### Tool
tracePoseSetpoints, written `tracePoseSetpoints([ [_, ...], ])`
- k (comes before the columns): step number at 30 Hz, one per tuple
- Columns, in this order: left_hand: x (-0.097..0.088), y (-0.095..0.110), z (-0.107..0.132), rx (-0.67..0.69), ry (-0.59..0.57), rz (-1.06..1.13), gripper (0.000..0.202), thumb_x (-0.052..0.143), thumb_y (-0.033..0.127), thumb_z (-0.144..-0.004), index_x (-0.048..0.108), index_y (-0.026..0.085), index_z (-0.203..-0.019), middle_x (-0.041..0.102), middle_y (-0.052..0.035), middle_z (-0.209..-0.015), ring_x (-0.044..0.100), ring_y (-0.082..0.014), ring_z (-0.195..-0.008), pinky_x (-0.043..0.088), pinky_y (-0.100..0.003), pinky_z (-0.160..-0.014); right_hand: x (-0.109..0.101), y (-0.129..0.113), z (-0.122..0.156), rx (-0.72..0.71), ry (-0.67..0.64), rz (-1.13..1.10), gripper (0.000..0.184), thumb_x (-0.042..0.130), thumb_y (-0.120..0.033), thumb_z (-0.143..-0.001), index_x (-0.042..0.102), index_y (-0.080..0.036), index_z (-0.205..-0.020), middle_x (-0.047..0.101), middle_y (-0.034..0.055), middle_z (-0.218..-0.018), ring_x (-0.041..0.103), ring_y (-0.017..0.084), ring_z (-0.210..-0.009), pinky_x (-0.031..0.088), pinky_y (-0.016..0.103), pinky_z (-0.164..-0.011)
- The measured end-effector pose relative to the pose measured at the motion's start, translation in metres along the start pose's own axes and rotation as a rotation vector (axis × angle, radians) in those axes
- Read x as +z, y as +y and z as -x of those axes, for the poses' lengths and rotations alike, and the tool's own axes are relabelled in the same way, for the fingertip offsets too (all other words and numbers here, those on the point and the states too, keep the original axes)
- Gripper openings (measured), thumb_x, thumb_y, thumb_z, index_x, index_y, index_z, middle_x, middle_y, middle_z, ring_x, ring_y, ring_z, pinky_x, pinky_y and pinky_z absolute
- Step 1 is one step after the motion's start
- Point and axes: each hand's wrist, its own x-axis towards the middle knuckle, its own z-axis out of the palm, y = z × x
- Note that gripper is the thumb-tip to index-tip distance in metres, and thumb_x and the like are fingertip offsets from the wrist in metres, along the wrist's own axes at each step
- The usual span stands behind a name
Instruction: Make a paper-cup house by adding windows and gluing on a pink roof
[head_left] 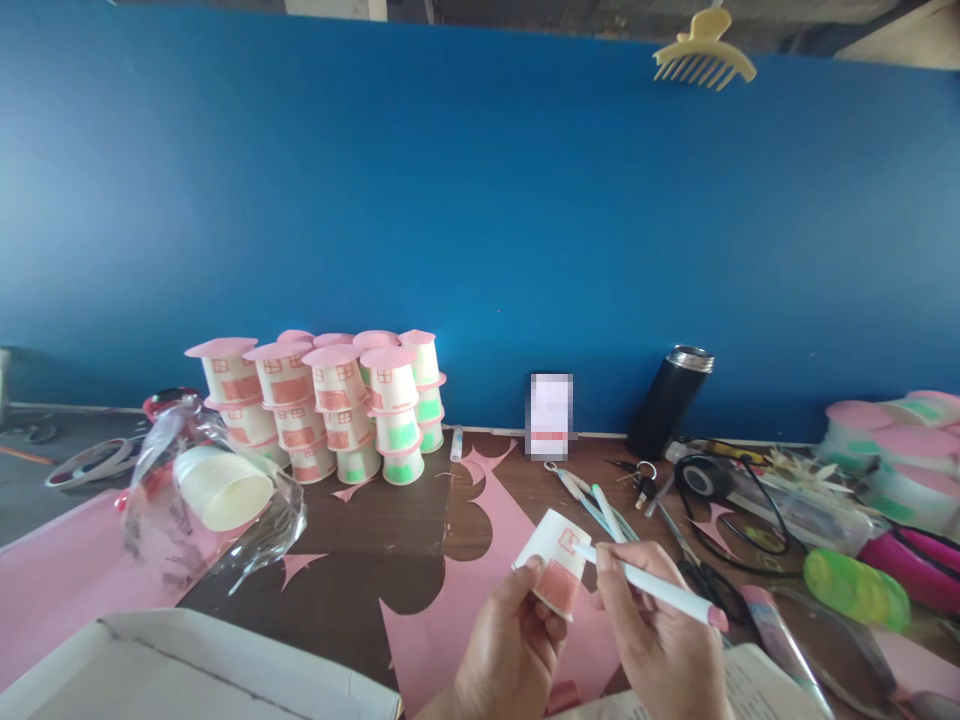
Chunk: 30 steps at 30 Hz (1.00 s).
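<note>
Tilted between thumb and fingers, a white paper cup point(553, 543) rests in my left hand point(510, 640). Its side bears a red-pink filled block and a small window outline. My right hand point(660, 630) is closed round a white felt-tip marker point(667, 592) with a pink end. The marker's tip is at the drawn window; whether it touches the cup I cannot tell. Under both hands lies a pink paper sheet point(465, 590) with round cut-outs along its edge. Stacked paper cups point(315, 400) with pink paper discs, drawn windows and coloured doors stand at the back left.
A plastic bag with nested cups point(225, 487) lies left, behind a white box point(150, 670). A black flask point(670, 400) leans by the blue partition point(480, 220). Scissors point(709, 580), a cable, a green container point(855, 590) and more cups point(892, 450) crowd the right.
</note>
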Motion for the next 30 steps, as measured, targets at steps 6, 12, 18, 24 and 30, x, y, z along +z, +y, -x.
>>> tracePoseSetpoints([
  [6,-0.0002,-0.0001,-0.0004,0.005,0.002,-0.01,0.01,0.06,0.01,-0.085,0.06,0.008,-0.075,0.058,-0.0011,-0.06,0.048,-0.0055,-0.046,0.04,-0.015,-0.044,-0.0004,0.0003,0.0009,0.001,-0.012,-0.012,0.012,0.054,-0.03,-0.093,0.059,-0.022,-0.084,0.06,-0.0026,-0.062,0.058,0.011,-0.05,0.048,0.018,-0.049],
  [12,-0.0019,-0.0005,-0.0028,0.01,-0.025,-0.013,0.008,0.064,0.011,-0.083,0.06,0.009,-0.076,0.059,-0.0012,-0.061,0.049,-0.0057,-0.047,0.041,-0.015,-0.045,0.0005,0.0003,0.0009,0.001,-0.017,-0.006,0.013,0.054,-0.03,-0.094,0.058,-0.022,-0.085,0.06,-0.0025,-0.063,0.057,0.01,-0.049,0.047,0.018,-0.048],
  [18,-0.0022,-0.0005,-0.0033,0.004,-0.018,0.002,0.01,0.059,0.01,-0.086,0.059,0.009,-0.077,0.058,-0.0012,-0.062,0.049,-0.0056,-0.047,0.04,-0.016,-0.045,0.001,-0.0011,0.001,-0.002,-0.026,0.0,0.014,0.053,-0.031,-0.094,0.058,-0.022,-0.084,0.06,-0.0027,-0.062,0.057,0.01,-0.048,0.048,0.018,-0.049],
  [24,-0.0028,-0.0002,-0.0034,0.011,-0.034,0.001,0.013,0.057,0.01,-0.088,0.059,0.008,-0.075,0.058,-0.0011,-0.06,0.049,-0.0058,-0.047,0.041,-0.016,-0.045,0.0012,-0.0008,0.0036,0.016,-0.027,-0.015,0.015,0.053,-0.031,-0.094,0.058,-0.022,-0.083,0.06,-0.0027,-0.061,0.057,0.011,-0.048,0.048,0.018,-0.048],
  [30,-0.0012,-0.0008,-0.0032,0.009,-0.026,0.012,0.014,0.055,0.009,-0.089,0.058,0.008,-0.076,0.058,-0.0016,-0.06,0.049,-0.0057,-0.045,0.041,-0.016,-0.043,0.0011,-0.0044,0.0017,0.008,-0.025,-0.022,0.016,0.053,-0.031,-0.094,0.058,-0.021,-0.083,0.06,-0.0021,-0.06,0.056,0.011,-0.047,0.047,0.019,-0.045],
])
